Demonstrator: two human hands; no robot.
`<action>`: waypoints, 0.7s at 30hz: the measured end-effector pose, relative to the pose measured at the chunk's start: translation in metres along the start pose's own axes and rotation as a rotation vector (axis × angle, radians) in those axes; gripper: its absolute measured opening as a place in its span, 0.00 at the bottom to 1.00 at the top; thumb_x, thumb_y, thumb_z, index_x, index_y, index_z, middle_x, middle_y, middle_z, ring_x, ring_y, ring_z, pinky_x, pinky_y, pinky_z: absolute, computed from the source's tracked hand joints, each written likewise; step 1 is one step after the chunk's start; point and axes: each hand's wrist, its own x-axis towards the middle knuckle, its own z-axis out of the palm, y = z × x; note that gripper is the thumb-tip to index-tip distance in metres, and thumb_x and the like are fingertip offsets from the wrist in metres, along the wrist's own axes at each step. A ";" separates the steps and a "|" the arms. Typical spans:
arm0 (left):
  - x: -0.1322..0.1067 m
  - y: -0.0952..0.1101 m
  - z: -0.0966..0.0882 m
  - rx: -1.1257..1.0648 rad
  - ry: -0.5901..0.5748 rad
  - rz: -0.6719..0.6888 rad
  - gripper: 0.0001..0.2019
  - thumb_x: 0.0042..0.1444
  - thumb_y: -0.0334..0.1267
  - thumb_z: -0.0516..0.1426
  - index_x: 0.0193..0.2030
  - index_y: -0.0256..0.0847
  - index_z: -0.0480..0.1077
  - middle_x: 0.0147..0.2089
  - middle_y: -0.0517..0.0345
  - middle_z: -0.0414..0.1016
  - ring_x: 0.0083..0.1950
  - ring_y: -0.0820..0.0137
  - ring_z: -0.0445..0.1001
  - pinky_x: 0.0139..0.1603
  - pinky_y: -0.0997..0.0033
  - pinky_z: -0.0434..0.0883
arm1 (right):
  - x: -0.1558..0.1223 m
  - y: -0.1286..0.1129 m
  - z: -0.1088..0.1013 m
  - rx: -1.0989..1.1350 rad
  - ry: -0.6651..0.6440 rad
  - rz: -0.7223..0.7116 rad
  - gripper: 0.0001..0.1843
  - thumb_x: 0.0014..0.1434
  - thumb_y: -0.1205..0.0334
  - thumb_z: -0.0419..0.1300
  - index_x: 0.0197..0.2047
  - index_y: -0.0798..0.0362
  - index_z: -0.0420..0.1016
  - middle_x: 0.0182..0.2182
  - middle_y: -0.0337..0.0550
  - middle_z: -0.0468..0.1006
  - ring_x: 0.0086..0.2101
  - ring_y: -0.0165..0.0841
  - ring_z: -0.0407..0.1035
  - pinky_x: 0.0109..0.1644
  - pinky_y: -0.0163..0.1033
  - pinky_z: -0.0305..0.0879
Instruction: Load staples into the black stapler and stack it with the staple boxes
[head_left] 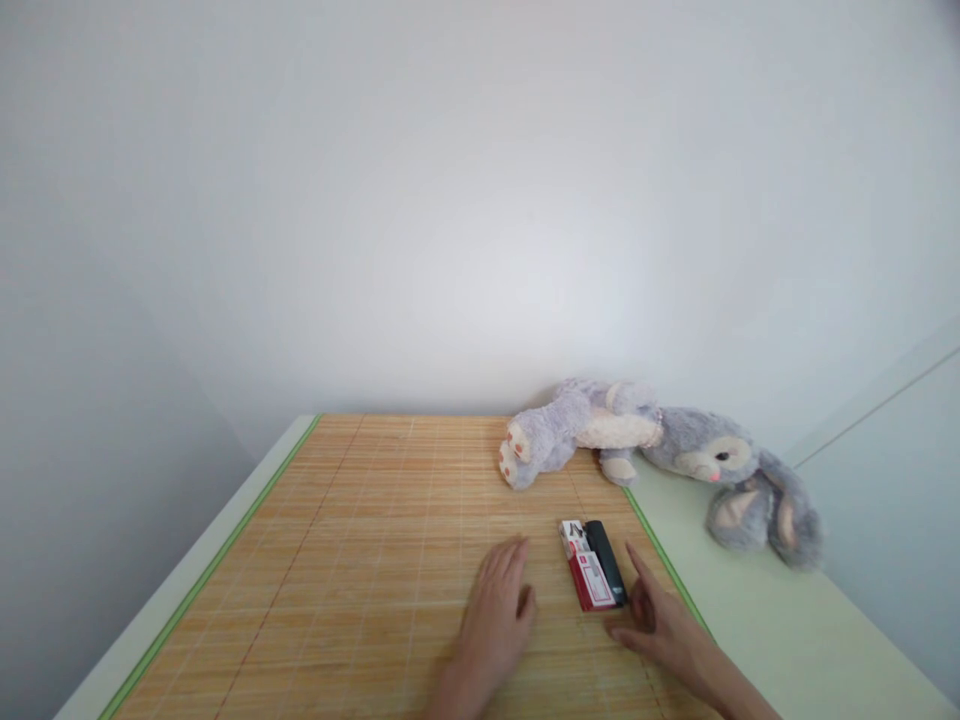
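A black stapler [606,565] lies on the bamboo mat, with a red and white small box [591,582] right against its left side. Just beyond that box is another small white box [574,537] with a dark picture on it, perhaps of staples. My left hand [495,615] is over the mat to the left of the boxes, fingers stretched out and holding nothing. Close to the stapler's near right end is my right hand [660,625], its index finger extended and thumb apart. I cannot tell whether it touches the stapler.
A grey plush rabbit [619,430] lies on its back along the wall, its head and ears off the mat's right side. The bamboo mat [360,560] has green edging and covers much of the pale table [787,640]. A white wall [450,200] rises behind.
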 end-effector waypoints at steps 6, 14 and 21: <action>-0.067 -0.067 -0.073 0.350 0.102 -0.129 0.27 0.68 0.45 0.49 0.73 0.56 0.58 0.76 0.64 0.58 0.77 0.59 0.54 0.79 0.46 0.49 | -0.058 0.008 0.055 0.139 0.246 -0.008 0.21 0.64 0.43 0.57 0.53 0.48 0.71 0.22 0.33 0.66 0.23 0.35 0.65 0.29 0.40 0.64; -0.068 -0.062 -0.071 0.511 0.137 -0.144 0.30 0.69 0.47 0.49 0.76 0.56 0.51 0.79 0.61 0.47 0.80 0.54 0.44 0.78 0.39 0.40 | -0.042 -0.115 0.175 -0.223 0.014 -0.320 0.33 0.68 0.50 0.53 0.74 0.39 0.56 0.72 0.39 0.61 0.72 0.47 0.49 0.75 0.60 0.45; -0.063 -0.055 -0.065 0.473 0.126 -0.136 0.29 0.69 0.47 0.48 0.76 0.55 0.51 0.80 0.61 0.46 0.80 0.55 0.42 0.78 0.40 0.37 | -0.018 -0.146 0.190 -0.427 0.055 -0.241 0.34 0.72 0.46 0.46 0.77 0.41 0.48 0.76 0.39 0.44 0.75 0.47 0.34 0.75 0.64 0.32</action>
